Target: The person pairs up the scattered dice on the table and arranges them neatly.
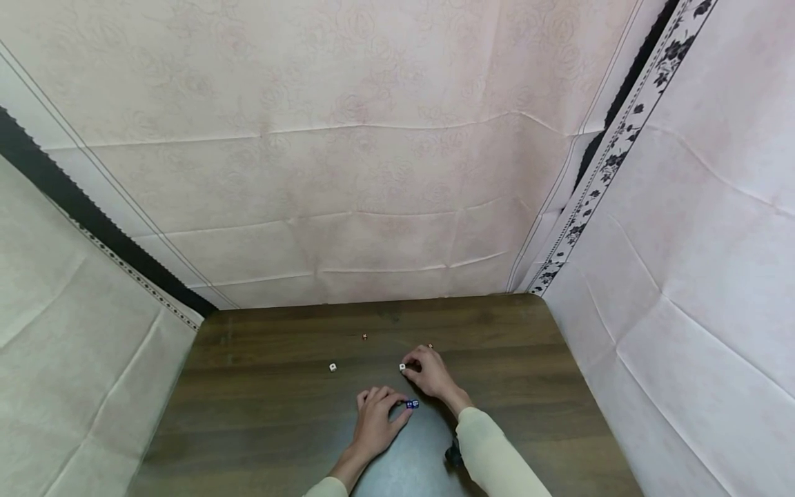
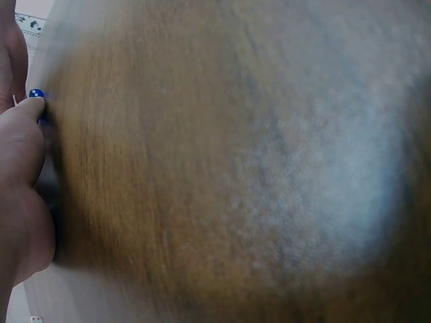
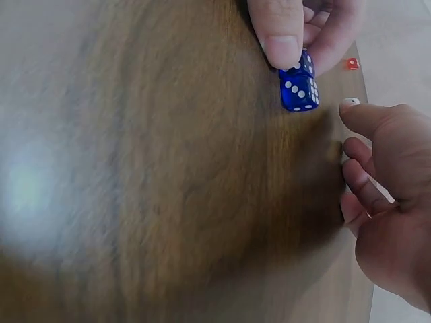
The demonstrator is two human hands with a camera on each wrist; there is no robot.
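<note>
Between thumb and finger, my left hand point(image 1: 375, 421) pinches a blue die point(image 3: 306, 62) low at the table. A second blue die point(image 3: 299, 94) sits against it, on the side away from the fingers. Farther forward and to the right, the thumb and fingertips of my right hand point(image 1: 430, 373) pinch a white die point(image 1: 402, 367). Only a small part of that white die point(image 3: 350, 102) shows at the fingertip in the right wrist view. In the left wrist view one blue die point(image 2: 36, 94) appears past the left thumb.
Another white die point(image 1: 332, 367) lies left of the hands on the wooden table point(image 1: 261, 414). A small red die point(image 1: 364, 337) is farther back. Just beyond the right hand sits an orange-red die point(image 1: 430, 346), partly hidden. Pale cloth walls point(image 1: 373, 172) enclose the table's back and sides.
</note>
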